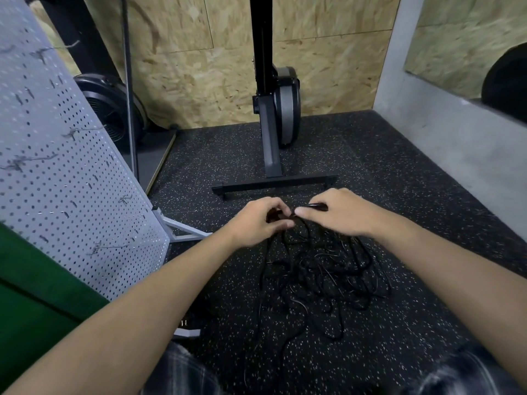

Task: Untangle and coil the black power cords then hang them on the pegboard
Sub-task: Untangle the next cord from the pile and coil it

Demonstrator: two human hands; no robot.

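A tangled heap of black power cords (322,277) lies on the speckled black floor in front of me. Strands rise from the heap up to both hands. My left hand (262,220) curls its fingers round a strand of cord. My right hand (336,213) pinches a black plug end close beside it, fingertips of both hands nearly touching. The grey pegboard (65,172) stands tilted at the left, with several hooks on its face.
A black exercise machine (273,124) with a T-shaped foot stands just beyond my hands. A fan (111,106) sits behind the pegboard. The pegboard's white frame leg (182,228) reaches onto the floor. A grey concrete wall (445,143) runs along the right.
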